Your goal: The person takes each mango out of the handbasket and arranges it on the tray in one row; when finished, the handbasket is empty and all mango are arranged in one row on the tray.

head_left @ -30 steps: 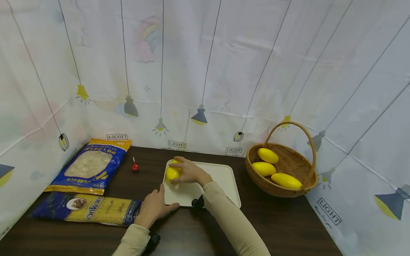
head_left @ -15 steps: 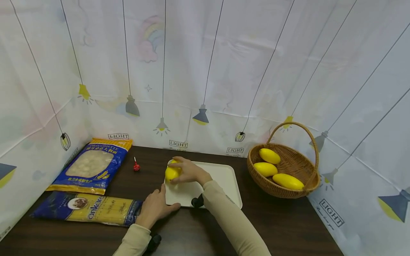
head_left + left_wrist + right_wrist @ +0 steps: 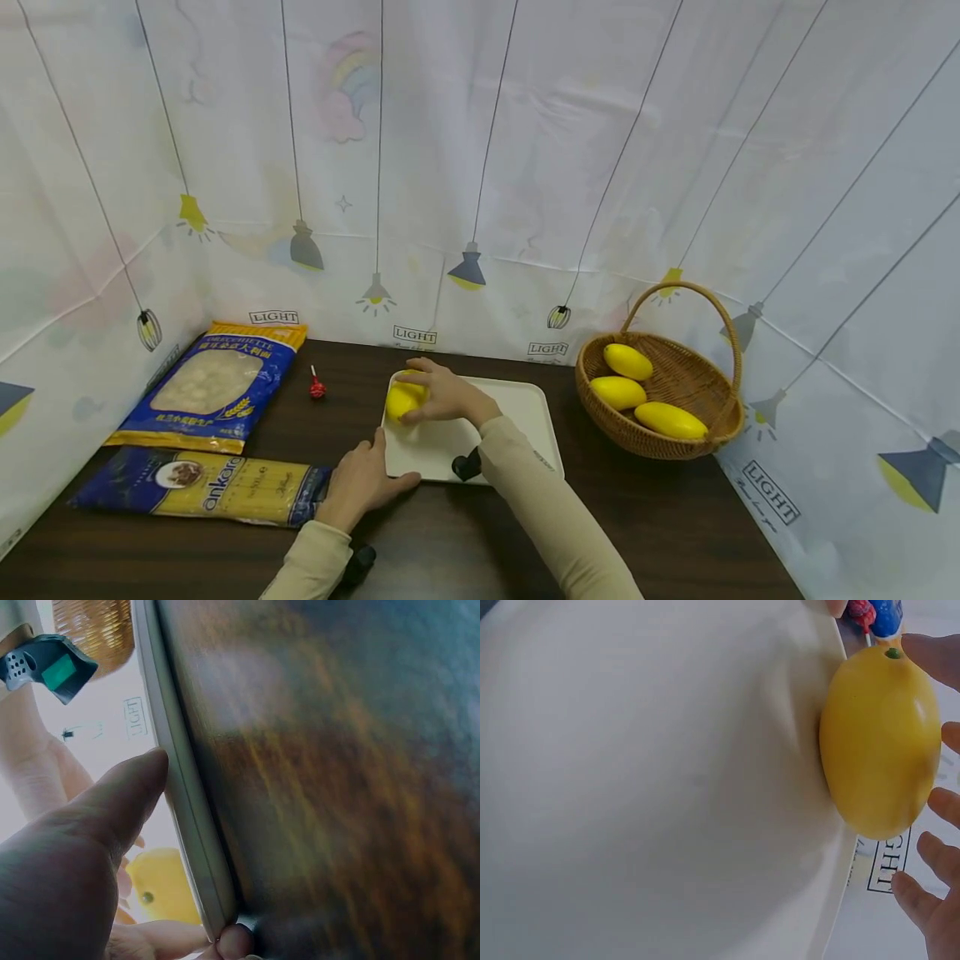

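**Mango on the tray, both hands at work**

Resting on the far left corner of the white tray, a yellow mango sits under the right hand. The fingers are spread apart and curve loosely around the fruit; in the right wrist view they stand just off its skin, so a firm grip cannot be told. The mango's stem end points away from the person, toward 12 o'clock.

The left hand holds the tray's near left corner, at about 7 o'clock from the mango. Its thumb lies against the tray's rim from above and a fingertip shows under the edge, so the hand pinches the rim.

At 3 o'clock from the tray stands a woven basket with a handle, holding three more mangoes. At 9 o'clock lies a small red lollipop, and beyond it a blue bag of pasta shells. A long packet of spaghetti lies just left of the left hand on the dark wooden table.
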Tool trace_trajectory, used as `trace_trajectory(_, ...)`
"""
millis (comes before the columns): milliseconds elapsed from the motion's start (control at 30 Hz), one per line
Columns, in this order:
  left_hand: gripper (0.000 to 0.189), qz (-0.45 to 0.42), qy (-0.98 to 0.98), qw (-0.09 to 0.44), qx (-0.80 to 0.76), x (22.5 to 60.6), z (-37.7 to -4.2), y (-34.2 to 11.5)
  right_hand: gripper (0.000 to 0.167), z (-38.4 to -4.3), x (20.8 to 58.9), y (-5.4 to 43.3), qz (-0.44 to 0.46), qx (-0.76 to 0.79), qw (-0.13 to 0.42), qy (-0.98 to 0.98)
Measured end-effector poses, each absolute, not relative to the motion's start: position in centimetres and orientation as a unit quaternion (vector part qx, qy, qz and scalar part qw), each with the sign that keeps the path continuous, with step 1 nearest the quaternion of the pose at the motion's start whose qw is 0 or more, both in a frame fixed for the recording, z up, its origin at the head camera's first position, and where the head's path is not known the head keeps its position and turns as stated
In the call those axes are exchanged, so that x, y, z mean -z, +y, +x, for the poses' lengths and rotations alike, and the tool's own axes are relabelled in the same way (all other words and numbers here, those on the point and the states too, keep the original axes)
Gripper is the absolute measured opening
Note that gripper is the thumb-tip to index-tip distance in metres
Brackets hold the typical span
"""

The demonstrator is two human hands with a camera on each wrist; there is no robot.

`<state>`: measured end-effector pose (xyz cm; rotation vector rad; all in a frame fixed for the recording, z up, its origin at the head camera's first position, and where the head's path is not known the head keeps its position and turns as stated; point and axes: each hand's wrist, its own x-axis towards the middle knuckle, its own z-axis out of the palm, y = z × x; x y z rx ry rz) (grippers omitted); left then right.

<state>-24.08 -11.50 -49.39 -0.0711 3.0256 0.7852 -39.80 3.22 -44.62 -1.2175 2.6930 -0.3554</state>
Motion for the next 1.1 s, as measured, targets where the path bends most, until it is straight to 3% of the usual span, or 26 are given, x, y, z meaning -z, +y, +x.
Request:
trace_trajectory(533, 0.107, -0.034, 0.967, 0.017, -0.254, 49.6, -24.3, -11.4, 0.076, -39.1, 40.5, 7.1, -0.388, 0.126, 0.073, 0.91)
trace_trajectory(1100, 0.107, -0.03, 0.968, 0.011, -0.249, 49.7, -24.2, -11.4, 0.077, -39.7, 36.1, 16.4, -0.321, 0.127, 0.028, 0.938)
